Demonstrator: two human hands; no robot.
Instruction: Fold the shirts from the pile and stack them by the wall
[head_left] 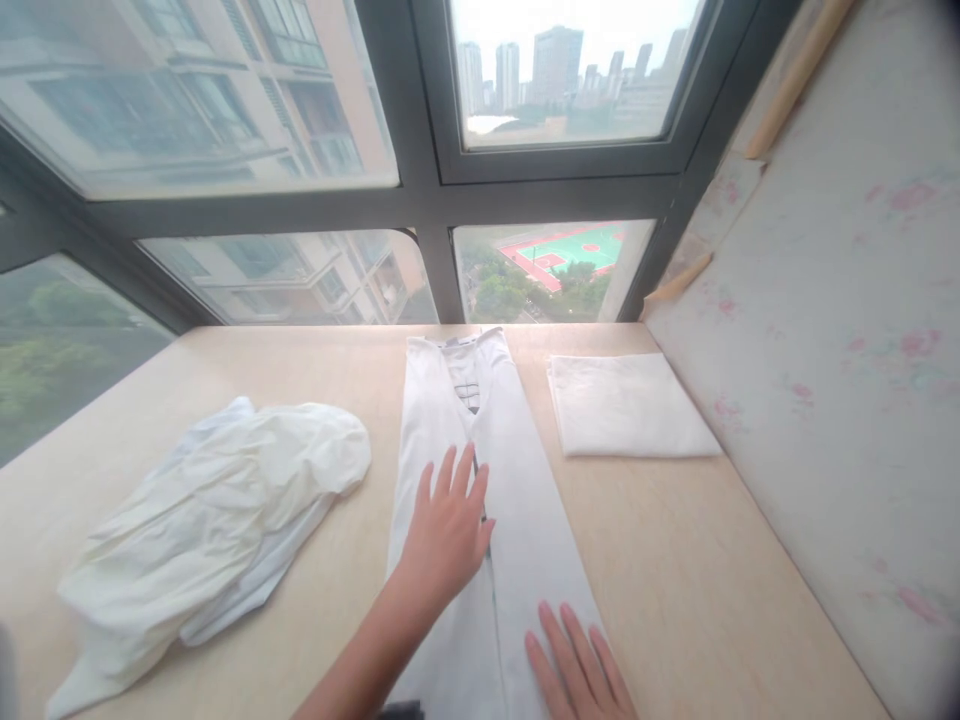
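Note:
A white garment (525, 480) with a V-shaped neck opening lies lengthwise on the wooden surface, its sides folded in to a seam down the middle. My left hand (450, 520) rests flat on its upper part, fingers spread across the seam. Nearer to me, my right hand (574, 660) lies on the garment's right edge with its fingers stretched out. Neither hand grips anything. The garment's lower end runs out of the frame.
To the left lies a crumpled heap of off-white cloth (225, 520). A neatly folded white cloth (630, 405) sits at the back right, near the flowered wall (847, 400). Grey-framed windows (431, 205) close off the far edge of the wooden surface (697, 560).

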